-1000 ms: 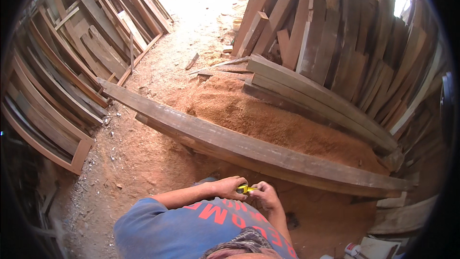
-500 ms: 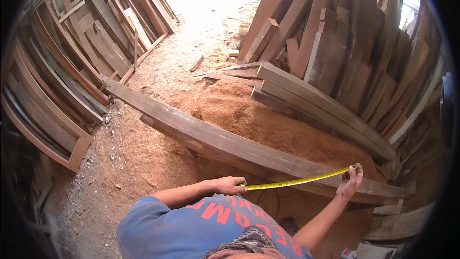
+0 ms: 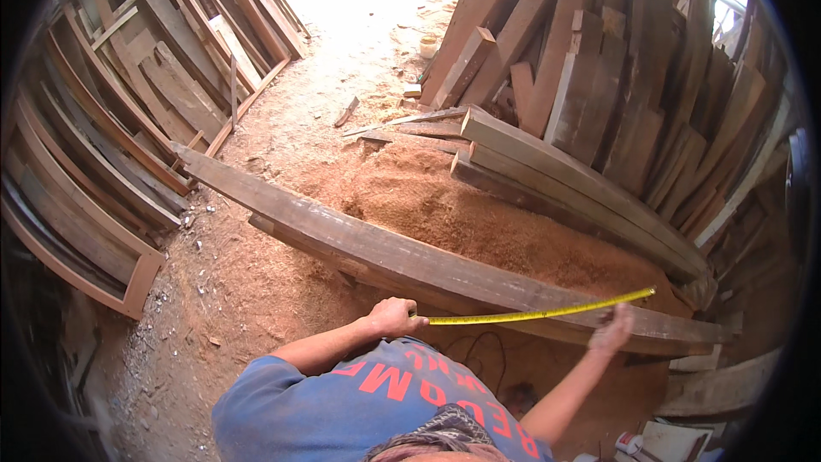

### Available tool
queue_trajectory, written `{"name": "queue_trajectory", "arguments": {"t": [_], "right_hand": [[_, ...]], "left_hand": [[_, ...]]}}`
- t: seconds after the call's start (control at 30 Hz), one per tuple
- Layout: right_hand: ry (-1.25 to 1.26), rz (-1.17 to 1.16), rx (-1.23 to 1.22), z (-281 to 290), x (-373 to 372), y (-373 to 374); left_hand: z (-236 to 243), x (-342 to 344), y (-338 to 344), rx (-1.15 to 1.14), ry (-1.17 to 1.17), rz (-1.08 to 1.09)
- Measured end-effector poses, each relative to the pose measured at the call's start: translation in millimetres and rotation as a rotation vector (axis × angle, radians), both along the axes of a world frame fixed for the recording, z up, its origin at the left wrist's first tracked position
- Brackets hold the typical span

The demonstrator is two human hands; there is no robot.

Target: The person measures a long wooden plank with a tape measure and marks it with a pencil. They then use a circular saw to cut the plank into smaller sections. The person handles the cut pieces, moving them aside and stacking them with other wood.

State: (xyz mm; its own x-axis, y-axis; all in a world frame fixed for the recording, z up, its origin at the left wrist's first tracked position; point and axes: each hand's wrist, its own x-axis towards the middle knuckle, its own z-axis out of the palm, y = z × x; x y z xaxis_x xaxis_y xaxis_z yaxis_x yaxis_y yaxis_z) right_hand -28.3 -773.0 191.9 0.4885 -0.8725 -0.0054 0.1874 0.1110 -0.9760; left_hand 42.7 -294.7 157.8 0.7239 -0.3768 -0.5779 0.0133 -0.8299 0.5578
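My left hand (image 3: 395, 317) is closed around the case of a tape measure, mostly hidden in the fingers, in front of my chest. From it a yellow tape measure blade (image 3: 530, 316) runs out to the right, bowed slightly, over the near side of a long wooden beam (image 3: 376, 244). The blade's free end stands in the air past the beam's top. Just below that end is my right hand (image 3: 610, 331), apart from the tip and blurred by motion, so its fingers cannot be read. The beam lies slantwise from far left to near right.
Planks and frames (image 3: 162, 77) lean along the left side. Tall boards (image 3: 599, 77) stand at the right, with stacked beams (image 3: 581, 188) lying before them. Reddish sawdust (image 3: 410, 197) covers the ground beyond the long beam. A dark cable (image 3: 479, 338) loops below the blade.
My right hand has let go of the blade's end and dropped down and slightly left. The tip now sticks out free, farther right. My left hand has risen slightly and moved left.
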Motion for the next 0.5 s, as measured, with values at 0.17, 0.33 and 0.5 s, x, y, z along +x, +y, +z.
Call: {"name": "queue_trajectory", "arguments": {"t": [0.17,0.33,0.5], "right_hand": [[0.157,0.43,0.269,-85.4,9.0,152.4],[0.29,0.675,0.436,-120.2,4.0,241.7],[0.292,0.345,0.204,-109.9,13.6,167.8]], "left_hand": [[-14.5,16.7,-7.5,0.024,-0.024,-0.018],[-22.8,25.4,-9.3,0.045,0.001,-0.068],[-24.9,41.6,42.4,0.132,0.062,-0.101]]}}
